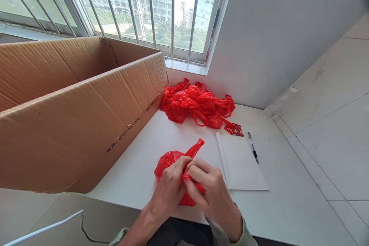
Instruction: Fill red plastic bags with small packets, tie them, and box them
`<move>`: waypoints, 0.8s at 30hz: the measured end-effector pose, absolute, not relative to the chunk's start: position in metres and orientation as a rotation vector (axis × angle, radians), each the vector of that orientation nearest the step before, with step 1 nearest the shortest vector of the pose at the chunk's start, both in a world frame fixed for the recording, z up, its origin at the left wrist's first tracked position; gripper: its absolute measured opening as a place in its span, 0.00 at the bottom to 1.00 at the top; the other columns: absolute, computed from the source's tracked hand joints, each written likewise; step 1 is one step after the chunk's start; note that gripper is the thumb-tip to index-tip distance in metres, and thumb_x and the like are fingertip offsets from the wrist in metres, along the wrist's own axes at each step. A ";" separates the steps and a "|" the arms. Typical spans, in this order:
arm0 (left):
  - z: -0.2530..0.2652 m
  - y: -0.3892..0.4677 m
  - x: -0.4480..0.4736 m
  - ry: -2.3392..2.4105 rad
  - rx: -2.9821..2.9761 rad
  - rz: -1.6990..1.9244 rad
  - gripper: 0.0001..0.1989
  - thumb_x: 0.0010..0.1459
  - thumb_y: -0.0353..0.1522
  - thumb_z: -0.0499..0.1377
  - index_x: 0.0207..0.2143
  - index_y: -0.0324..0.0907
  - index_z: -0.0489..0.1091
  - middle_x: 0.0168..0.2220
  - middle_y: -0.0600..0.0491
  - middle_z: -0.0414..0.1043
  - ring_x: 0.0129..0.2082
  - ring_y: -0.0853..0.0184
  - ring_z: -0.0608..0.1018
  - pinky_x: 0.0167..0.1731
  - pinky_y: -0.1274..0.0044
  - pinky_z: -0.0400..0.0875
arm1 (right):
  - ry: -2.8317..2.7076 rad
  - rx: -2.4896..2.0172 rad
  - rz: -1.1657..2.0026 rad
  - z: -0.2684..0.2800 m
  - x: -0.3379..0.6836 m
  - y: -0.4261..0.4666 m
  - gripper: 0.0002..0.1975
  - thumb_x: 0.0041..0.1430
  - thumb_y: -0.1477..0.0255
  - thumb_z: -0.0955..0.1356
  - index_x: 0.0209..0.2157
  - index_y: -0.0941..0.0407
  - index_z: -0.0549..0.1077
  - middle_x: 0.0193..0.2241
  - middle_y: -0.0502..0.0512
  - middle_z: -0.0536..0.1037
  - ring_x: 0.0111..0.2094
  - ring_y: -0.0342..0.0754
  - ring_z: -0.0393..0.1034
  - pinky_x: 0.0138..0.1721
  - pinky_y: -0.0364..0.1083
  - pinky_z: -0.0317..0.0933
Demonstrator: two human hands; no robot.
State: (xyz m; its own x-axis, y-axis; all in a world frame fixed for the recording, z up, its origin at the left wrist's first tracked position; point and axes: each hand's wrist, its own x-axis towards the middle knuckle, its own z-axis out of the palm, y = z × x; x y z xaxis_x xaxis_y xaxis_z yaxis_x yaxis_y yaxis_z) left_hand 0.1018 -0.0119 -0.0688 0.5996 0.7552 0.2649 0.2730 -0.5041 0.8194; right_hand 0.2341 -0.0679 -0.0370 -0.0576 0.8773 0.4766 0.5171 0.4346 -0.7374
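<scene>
A red plastic bag (168, 161) lies bunched on the white table near its front edge. My left hand (171, 178) is closed on the bag's gathered part, thumb and fingers pinched together. Against it, my right hand (206, 184) grips another twisted portion of the same bag. One narrow end of the bag sticks up past my fingertips, away from me. Both hands cover the middle of the bag, so whether it is knotted there cannot be seen.
A large cardboard box (127, 111) fills the left side. Behind, a heap of red plastic bags (196, 102) lies by the wall. A white paper pad (243, 165) and a pen (253, 148) are to the right on the table (294, 200).
</scene>
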 end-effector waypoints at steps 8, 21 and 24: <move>-0.064 -0.009 0.092 0.664 1.931 0.757 0.06 0.65 0.30 0.49 0.33 0.43 0.62 0.32 0.56 0.68 0.31 0.68 0.70 0.33 0.76 0.65 | -1.846 -1.248 0.655 -0.036 0.252 -0.062 0.21 0.62 0.77 0.60 0.56 0.50 0.62 0.46 0.54 0.71 0.35 0.44 0.67 0.37 0.44 0.63; -0.065 -0.011 0.075 0.795 2.079 0.745 0.07 0.63 0.29 0.46 0.31 0.43 0.57 0.29 0.57 0.63 0.26 0.69 0.64 0.26 0.79 0.59 | -2.073 -1.468 0.165 -0.061 0.256 -0.056 0.14 0.70 0.67 0.57 0.31 0.55 0.66 0.27 0.52 0.70 0.28 0.45 0.61 0.29 0.44 0.54; -0.068 -0.003 0.070 0.826 1.990 0.737 0.07 0.61 0.30 0.51 0.29 0.43 0.58 0.28 0.57 0.64 0.26 0.69 0.65 0.27 0.78 0.60 | -2.084 -1.501 0.010 -0.066 0.254 -0.064 0.15 0.70 0.70 0.57 0.27 0.55 0.64 0.23 0.51 0.67 0.26 0.45 0.55 0.27 0.45 0.49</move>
State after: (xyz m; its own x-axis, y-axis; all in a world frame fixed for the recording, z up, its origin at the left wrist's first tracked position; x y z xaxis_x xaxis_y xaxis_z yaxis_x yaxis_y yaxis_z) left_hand 0.0705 -0.0029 -0.0677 0.6104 0.7689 0.1903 0.2766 -0.4319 0.8585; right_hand 0.2542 -0.0637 -0.0656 -0.2116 0.8748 0.4358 0.8704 0.3714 -0.3230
